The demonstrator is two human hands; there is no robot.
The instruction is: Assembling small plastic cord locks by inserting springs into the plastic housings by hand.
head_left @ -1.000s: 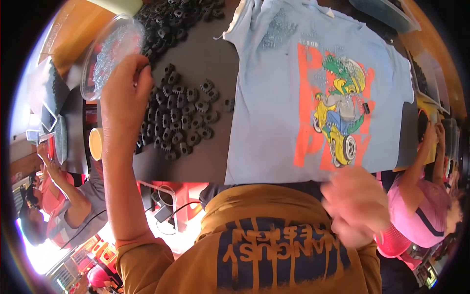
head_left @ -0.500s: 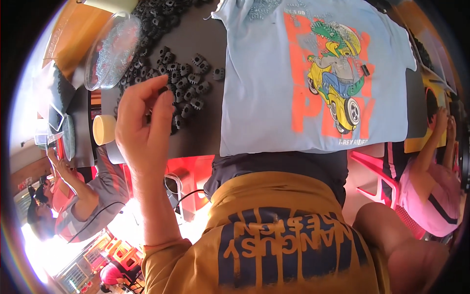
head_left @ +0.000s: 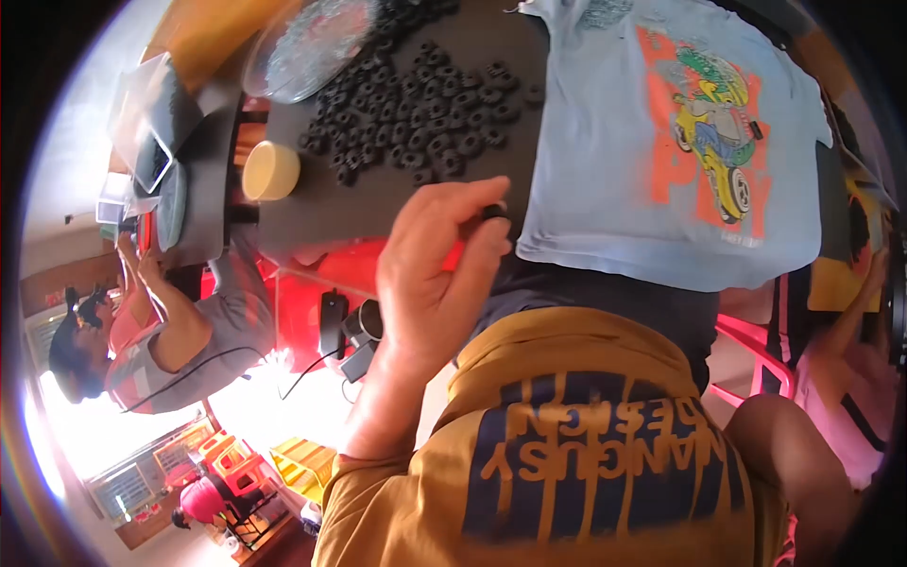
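My left hand [head_left: 433,269] is closed in a pinch on a small black plastic piece [head_left: 493,213] between thumb and fingertips. It hovers over the table's front edge, just left of a light-blue T-shirt [head_left: 590,180] with a cartoon print, spread flat. Beyond the hand lies a loose heap of small black plastic pieces [head_left: 416,113]. A single dark piece [head_left: 756,130] rests on the shirt's print. Tiny silvery bits [head_left: 605,12] are scattered at the shirt's far edge. My right upper arm shows at the lower right, but its hand is out of sight.
A clear round tub [head_left: 307,57] of silvery bits stands at the far left, with a yellow cup [head_left: 271,171] nearer. People work at both sides, one in grey [head_left: 179,331] and one in pink [head_left: 846,387]. Red plastic furniture and a black power adapter [head_left: 333,321] are below the table.
My left hand has moved away from the heap, toward me and the shirt, still pinching the small black piece. The whole view has shifted, with the tabletop now further up and right.
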